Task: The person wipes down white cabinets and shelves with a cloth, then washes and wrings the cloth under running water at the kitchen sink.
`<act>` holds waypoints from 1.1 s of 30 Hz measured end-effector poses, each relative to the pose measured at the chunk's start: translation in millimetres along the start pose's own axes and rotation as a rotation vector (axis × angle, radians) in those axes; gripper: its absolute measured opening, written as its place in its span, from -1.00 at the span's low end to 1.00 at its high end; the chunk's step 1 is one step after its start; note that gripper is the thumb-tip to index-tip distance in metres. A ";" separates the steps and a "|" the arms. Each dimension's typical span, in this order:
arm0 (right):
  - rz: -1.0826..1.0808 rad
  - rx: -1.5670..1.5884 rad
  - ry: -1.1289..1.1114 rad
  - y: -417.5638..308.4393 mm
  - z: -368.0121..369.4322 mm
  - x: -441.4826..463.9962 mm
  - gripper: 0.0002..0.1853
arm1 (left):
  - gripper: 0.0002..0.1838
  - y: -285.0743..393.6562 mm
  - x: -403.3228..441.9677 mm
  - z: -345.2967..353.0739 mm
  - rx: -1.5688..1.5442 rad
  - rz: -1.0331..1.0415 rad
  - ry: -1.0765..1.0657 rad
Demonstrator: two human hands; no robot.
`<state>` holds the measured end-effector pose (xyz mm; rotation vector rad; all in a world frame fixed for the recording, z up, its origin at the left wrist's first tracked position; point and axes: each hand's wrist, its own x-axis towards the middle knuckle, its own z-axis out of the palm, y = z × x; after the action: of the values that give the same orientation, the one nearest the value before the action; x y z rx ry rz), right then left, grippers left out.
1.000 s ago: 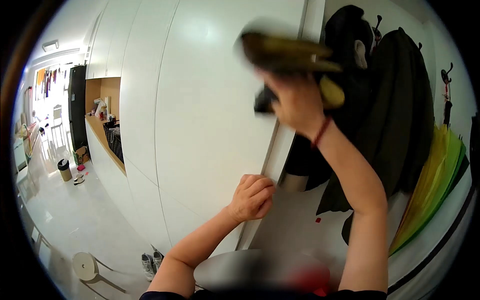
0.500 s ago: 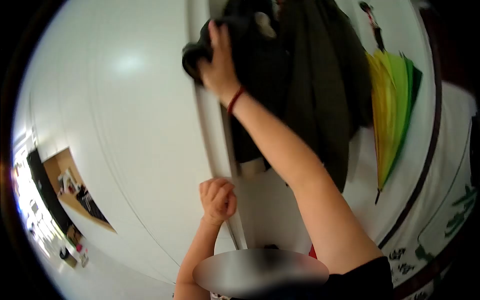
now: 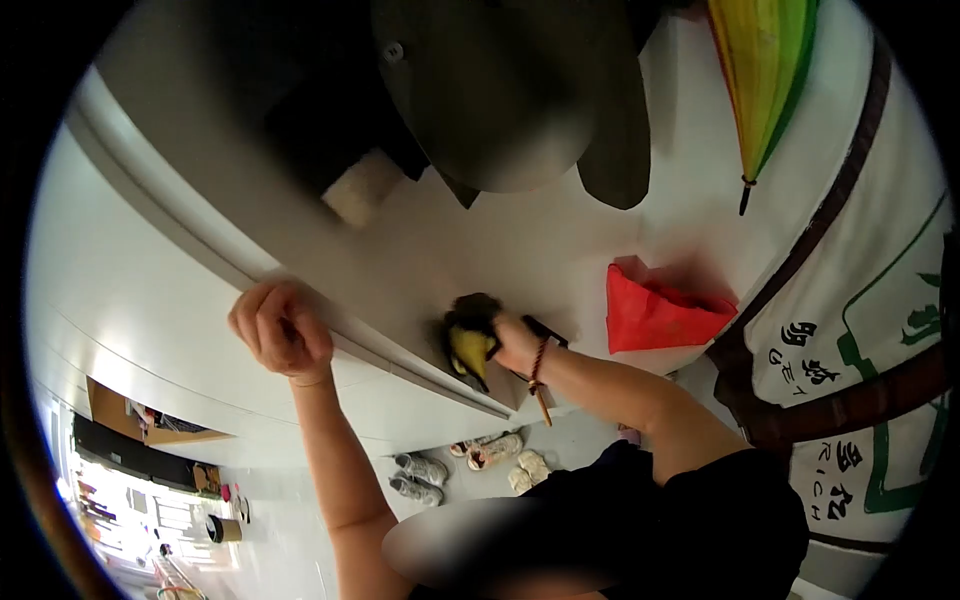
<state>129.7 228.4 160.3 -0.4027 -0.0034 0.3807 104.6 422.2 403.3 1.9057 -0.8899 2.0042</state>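
Observation:
My left hand [image 3: 280, 330] is curled closed at the edge of the white cabinet door [image 3: 190, 290]; its fingertips are hidden. Low inside the cabinet, my right hand [image 3: 515, 345] is closed around a crumpled black-and-yellow item [image 3: 470, 345] whose kind I cannot make out. A thin brown stick [image 3: 543, 408] shows just under the right wrist. Above that hand hang a dark olive coat [image 3: 500, 110] and a dark garment with a pale cuff [image 3: 362, 190]. Right of the hand sits a red bag [image 3: 665, 312] on the cabinet's bottom.
A folded yellow-green umbrella [image 3: 765, 90] hangs at the upper right, beside a white cloth with printed characters [image 3: 850, 330]. Several shoes [image 3: 420, 475] stand on the floor below. Farther left are an open shelf niche [image 3: 110, 410] and a bin [image 3: 222, 528].
My right hand has come down from a black item beside the hanging coats to the cabinet's bottom. The view has tilted down, bringing the red bag and shoes into sight. My left hand stays at the door edge.

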 end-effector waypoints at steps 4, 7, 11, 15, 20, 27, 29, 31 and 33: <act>-0.143 0.207 0.239 -97.6 -41.6 7.3 -0.69 | -0.85 -7.5 -2.5 3.2 0.004 0.042 -0.013; -0.759 -0.132 0.051 -209.2 -0.4 19.6 -0.67 | -0.87 -3.4 -3.5 9.9 -0.019 0.024 0.028; -1.609 -1.279 0.306 -291.8 55.0 79.3 -0.63 | -0.93 -15.5 -10.5 4.8 0.032 0.072 0.005; -1.697 -1.840 0.262 -251.9 30.9 112.7 -0.59 | -0.73 -27.5 -19.8 -9.4 0.160 0.096 -0.056; -1.258 -2.167 0.108 -257.3 -61.6 90.3 -0.54 | -0.87 -19.7 -19.4 -6.8 0.213 -0.001 -0.045; -0.905 -2.080 0.483 -392.4 -59.3 110.6 -0.47 | -0.62 -27.1 -23.7 -12.4 0.211 -0.013 -0.080; -1.667 -2.089 0.719 -405.4 -57.4 83.0 -0.39 | -0.61 -19.5 -16.6 -5.7 0.215 0.046 -0.102; -1.599 -1.751 0.819 -398.8 -50.4 75.9 -0.29 | -0.57 -17.8 -13.0 -6.9 0.276 0.059 -0.129; -1.692 -1.539 1.057 -379.1 -47.9 97.2 -0.19 | -0.62 -7.5 -5.9 2.1 0.281 0.083 -0.115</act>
<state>360.6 -77.1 254.5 -1.8431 0.3911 -1.6936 111.2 428.2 399.6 2.1851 -0.7578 2.1856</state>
